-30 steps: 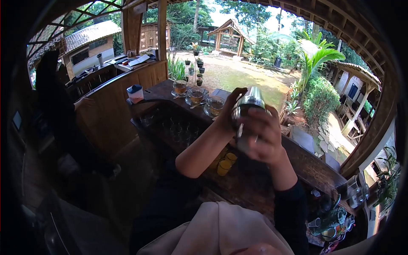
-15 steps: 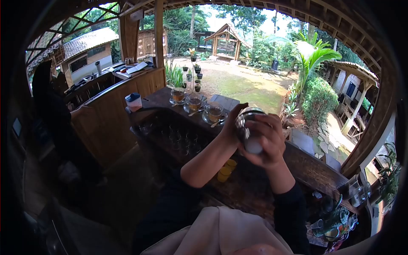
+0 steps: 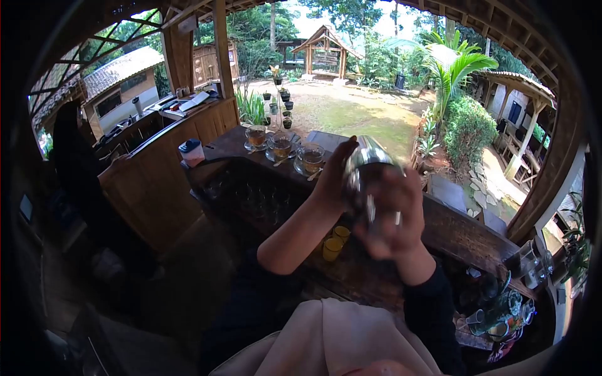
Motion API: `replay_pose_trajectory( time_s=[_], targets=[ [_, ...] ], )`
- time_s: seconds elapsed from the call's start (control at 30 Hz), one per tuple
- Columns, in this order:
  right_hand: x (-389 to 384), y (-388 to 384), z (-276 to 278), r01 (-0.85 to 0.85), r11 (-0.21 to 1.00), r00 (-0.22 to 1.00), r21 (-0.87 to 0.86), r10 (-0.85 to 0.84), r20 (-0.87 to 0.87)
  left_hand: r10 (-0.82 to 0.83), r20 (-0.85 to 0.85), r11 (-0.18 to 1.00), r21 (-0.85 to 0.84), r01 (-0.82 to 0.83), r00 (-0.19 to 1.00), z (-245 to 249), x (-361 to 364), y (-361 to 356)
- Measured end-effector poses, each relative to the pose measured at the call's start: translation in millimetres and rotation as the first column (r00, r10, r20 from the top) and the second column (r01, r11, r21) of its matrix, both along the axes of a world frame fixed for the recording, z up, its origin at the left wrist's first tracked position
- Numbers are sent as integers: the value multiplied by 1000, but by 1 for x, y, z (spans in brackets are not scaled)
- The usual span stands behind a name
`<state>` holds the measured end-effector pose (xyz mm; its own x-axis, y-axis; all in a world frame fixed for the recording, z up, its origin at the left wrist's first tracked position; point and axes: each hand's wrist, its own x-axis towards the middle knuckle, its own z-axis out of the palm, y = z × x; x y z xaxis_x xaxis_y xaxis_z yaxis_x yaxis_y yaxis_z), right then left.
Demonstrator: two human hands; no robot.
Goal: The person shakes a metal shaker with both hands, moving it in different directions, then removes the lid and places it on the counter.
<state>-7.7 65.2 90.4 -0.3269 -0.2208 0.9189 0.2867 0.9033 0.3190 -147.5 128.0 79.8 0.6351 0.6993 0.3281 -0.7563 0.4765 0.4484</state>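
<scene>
Up in front of me, a shiny metal cocktail shaker (image 3: 371,153) is held between both hands, tilted and smeared by motion. My left hand (image 3: 338,172) is closed against its left side. Wrapped round the right and lower part is my right hand (image 3: 401,210), its fingers blurred. Beneath my hands, two small yellow glasses (image 3: 332,249) stand on the dark wooden counter (image 3: 376,276). Beyond my left forearm, three clear glass cups (image 3: 310,160) of amber drink rest on saucers with spoons.
A blue-lidded container (image 3: 191,152) stands at the counter's left end, near several upturned clear glasses (image 3: 266,199). Glassware and a jug (image 3: 501,319) crowd the lower right. On the left, a person in dark clothes (image 3: 81,163) stands by a wooden counter (image 3: 160,182).
The shaker has tilted and shifted slightly in my hands, showing more of its shiny upper part. My view has turned a little, so the surroundings sit slightly further left.
</scene>
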Motion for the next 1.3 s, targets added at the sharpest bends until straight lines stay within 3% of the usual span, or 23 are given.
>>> replay_pose_trajectory(
  time_s=[0.07,0.13,0.17,0.23,0.27,0.33,0.37,0.4,0.47,0.57,0.67,0.7,0.73,0.77,0.83,0.87,0.93,1.0,1.1,1.17,1.2,1.27,1.3],
  targets=[
    [5,-38,-7,-146,931,986,334,108,130,257,-78,959,145,-244,963,3,10,-26],
    [2,-34,-14,-219,611,974,761,176,139,463,214,759,406,-509,860,0,22,-54],
    [4,-32,-16,-219,614,974,758,177,137,464,211,760,404,-509,860,-1,21,-45],
    [7,-29,-19,-210,915,977,344,187,99,280,4,942,192,-276,960,-15,13,-11],
    [5,-17,-10,-163,975,985,149,154,76,285,-2,942,184,-280,958,-31,11,10],
    [4,0,0,-73,997,989,-7,73,127,-140,174,985,-73,155,975,-46,17,36],
    [-2,-3,4,-88,967,996,-238,81,-40,241,108,970,-45,-238,964,-49,29,31],
    [-4,-5,9,-139,884,978,-447,52,-203,242,110,970,-35,-239,964,-51,32,26],
    [17,-35,9,-136,949,991,-283,135,-22,-309,187,950,7,313,933,-43,29,9],
    [35,-72,-3,-112,963,973,246,56,223,-179,143,981,99,166,973,2,42,-65],
    [40,-66,-15,-100,984,991,151,84,107,-228,107,964,166,208,968,-15,66,-40],
    [39,-65,-10,56,998,998,-6,-55,44,-460,183,888,78,453,869,-18,75,-29],
    [43,-43,-11,154,987,987,-47,-151,54,-426,184,882,-133,452,886,-28,83,-22],
    [45,-20,-16,176,980,984,-97,-176,18,-428,188,880,-136,455,884,-49,93,-11],
    [58,-16,-15,53,976,994,-211,-71,-77,-61,353,976,-172,129,934,-83,115,5],
    [68,-26,-11,-6,970,995,-241,-18,-99,-76,353,978,-157,139,933,-63,114,-9],
    [92,-68,-4,36,996,989,-76,-24,145,-168,83,986,12,167,982,-23,102,-48],
    [103,-99,-14,-14,972,961,234,-51,272,-62,108,996,-60,69,992,5,108,-93],
    [118,-102,-26,-77,943,983,324,17,183,87,207,991,77,-105,974,-3,127,-106],
    [127,-94,-19,-29,997,991,-69,38,129,-151,160,988,-2,153,976,-17,131,-82],
    [125,-68,-17,-7,998,997,-63,12,80,-156,110,988,5,156,982,-46,137,-43],
    [120,-48,-17,-91,917,994,-389,62,-87,221,242,948,-282,-149,945,-63,159,-29],
    [126,-56,-16,-99,935,995,-339,89,-45,228,241,945,-288,-155,943,-68,159,-33]
  ],
)
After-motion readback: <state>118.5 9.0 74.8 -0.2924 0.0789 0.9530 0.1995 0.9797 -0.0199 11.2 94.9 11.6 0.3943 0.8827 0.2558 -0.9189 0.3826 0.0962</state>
